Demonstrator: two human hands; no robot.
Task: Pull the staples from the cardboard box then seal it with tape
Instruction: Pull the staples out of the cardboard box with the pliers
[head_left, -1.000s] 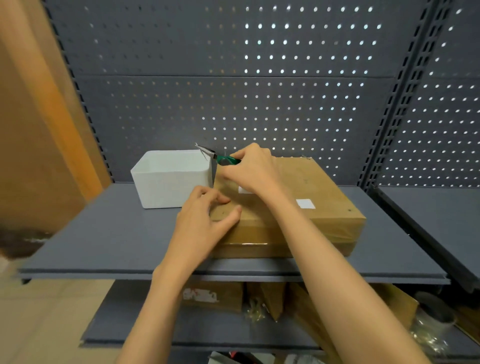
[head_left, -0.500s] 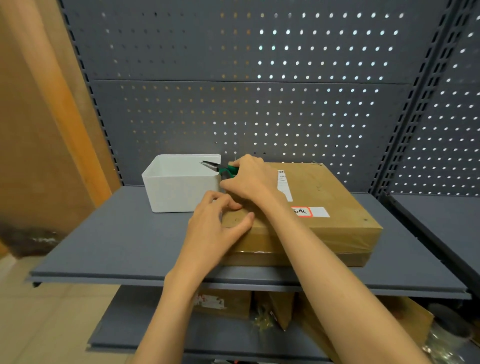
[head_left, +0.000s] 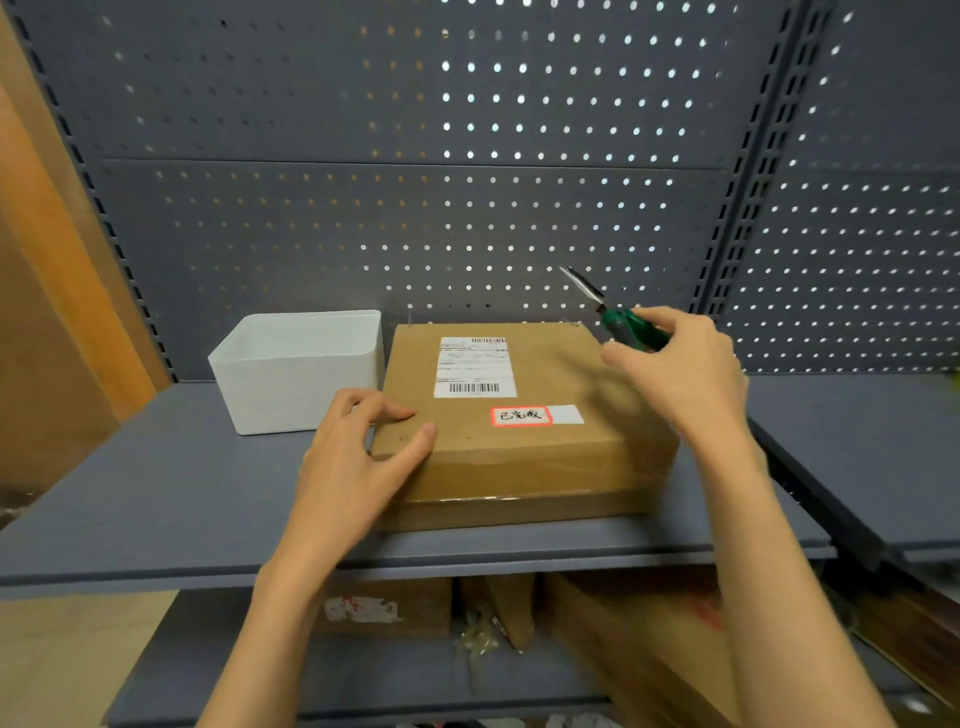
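Note:
A flat brown cardboard box (head_left: 524, 447) lies on the grey shelf (head_left: 171, 493), with a white shipping label and a red-bordered sticker on its lid. My left hand (head_left: 358, 457) rests on the box's near left corner, thumb on the lid and fingers lying along the left edge. My right hand (head_left: 680, 369) hovers over the box's far right corner and grips green-handled pliers (head_left: 613, 317), whose metal jaws point up and to the left. Small staples stick up along the box's far edge.
A white plastic bin (head_left: 301, 369) stands just left of the box. Grey pegboard (head_left: 467, 182) closes off the back. A second shelf section (head_left: 857, 447) adjoins on the right. Cardboard boxes (head_left: 639, 639) sit on the lower shelf. An orange-brown panel (head_left: 47, 260) stands at left.
My right hand carried the pliers from above the white bin at the box's far left corner across to the far right corner. My left hand stayed on the near left corner.

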